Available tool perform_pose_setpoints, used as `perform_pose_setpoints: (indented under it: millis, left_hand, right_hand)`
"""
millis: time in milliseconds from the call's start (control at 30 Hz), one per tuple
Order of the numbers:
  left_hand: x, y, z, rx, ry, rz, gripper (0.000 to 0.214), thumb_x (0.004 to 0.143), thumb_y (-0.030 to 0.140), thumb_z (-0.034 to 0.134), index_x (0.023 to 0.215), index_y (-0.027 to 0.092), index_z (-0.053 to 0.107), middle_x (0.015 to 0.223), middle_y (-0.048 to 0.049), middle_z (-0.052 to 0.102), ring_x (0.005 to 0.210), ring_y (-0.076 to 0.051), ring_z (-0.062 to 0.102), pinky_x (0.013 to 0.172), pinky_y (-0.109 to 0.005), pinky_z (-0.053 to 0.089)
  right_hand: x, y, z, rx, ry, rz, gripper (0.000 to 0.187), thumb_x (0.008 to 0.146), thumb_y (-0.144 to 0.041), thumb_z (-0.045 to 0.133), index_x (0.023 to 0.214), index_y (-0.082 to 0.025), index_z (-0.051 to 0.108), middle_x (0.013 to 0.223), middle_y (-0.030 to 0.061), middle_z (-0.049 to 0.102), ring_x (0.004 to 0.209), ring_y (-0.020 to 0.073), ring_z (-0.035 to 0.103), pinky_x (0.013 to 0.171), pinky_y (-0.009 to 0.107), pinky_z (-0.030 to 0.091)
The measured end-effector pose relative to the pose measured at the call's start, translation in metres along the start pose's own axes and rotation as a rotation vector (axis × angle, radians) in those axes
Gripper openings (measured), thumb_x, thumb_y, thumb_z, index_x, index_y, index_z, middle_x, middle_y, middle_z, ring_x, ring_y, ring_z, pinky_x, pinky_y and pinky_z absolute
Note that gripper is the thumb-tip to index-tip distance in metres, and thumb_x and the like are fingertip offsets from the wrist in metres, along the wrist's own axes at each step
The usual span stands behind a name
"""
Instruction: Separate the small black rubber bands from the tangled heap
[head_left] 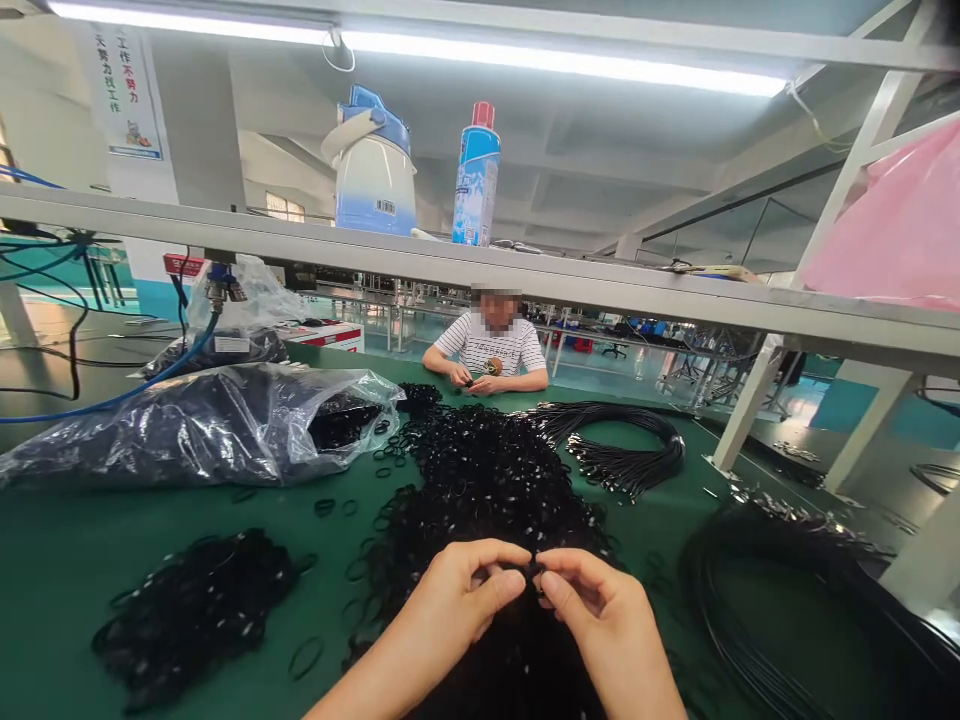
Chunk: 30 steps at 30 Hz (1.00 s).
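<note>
Both hands meet at the fingertips over a large heap of black rubber rings [487,470]. My left hand [454,605] is closed, its thumb and forefinger pinching a small black ring [535,572]. From the other side, my right hand [611,620] grips the same ring between thumb and forefinger. Most of the ring is hidden by the fingers and blends into the dark heap behind it. Left of my hands, a smaller pile of black rings [199,610] lies on the green table mat [315,530], with a few loose rings around it.
A clear plastic bag [187,425] of black rings lies at the left. Coiled black cables [660,435] rest at the right, with a larger coil [750,620] nearer me. A shelf [600,280] carrying a jug [375,165] and spray can [477,180] crosses above. Opposite sits a person [491,345].
</note>
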<state>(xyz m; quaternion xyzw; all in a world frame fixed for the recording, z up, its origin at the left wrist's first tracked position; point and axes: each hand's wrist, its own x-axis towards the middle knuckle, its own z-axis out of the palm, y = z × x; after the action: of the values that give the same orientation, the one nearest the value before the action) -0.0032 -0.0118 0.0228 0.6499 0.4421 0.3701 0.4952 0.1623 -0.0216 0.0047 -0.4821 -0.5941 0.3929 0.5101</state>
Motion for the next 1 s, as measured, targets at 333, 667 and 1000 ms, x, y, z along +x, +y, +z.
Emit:
perform_pose_setpoints:
  millis: [333,667,1000]
  left_hand:
    - [0.0,0.007,0.0,0.097,0.08,0.02,0.026,0.078,0.037,0.056,0.068,0.015,0.062,0.056,0.0068,0.044,0.052,-0.007,0.031,0.049,-0.02,0.023]
    - [-0.004,0.014,-0.001,-0.114,-0.018,-0.164,0.025,0.076,0.04,0.058,0.079,0.015,0.061,0.049,0.0103,0.034,0.042,-0.005,0.022,0.039,-0.019,0.014]
    - [-0.006,0.019,0.0,0.022,0.032,-0.12,0.016,0.074,0.03,0.056,0.07,0.015,0.06,0.049,0.0093,0.036,0.046,-0.006,0.028,0.045,-0.019,0.022]
  right_hand:
    - [-0.001,0.0,-0.001,-0.075,-0.022,0.029,0.017,0.076,-0.034,0.061,0.082,-0.018,0.065,0.078,0.003,0.068,0.073,0.0191,0.063,0.069,0.028,0.05]
    - [0.002,0.004,-0.001,0.046,-0.078,0.03,0.017,0.076,-0.032,0.061,0.082,-0.016,0.06,0.073,0.0037,0.066,0.067,0.0178,0.062,0.062,0.027,0.049]
    - [-0.003,-0.006,0.005,-0.221,0.083,-0.098,0.015,0.076,-0.033,0.057,0.081,-0.021,0.064,0.079,0.0028,0.068,0.073,0.0183,0.064,0.058,0.022,0.048]
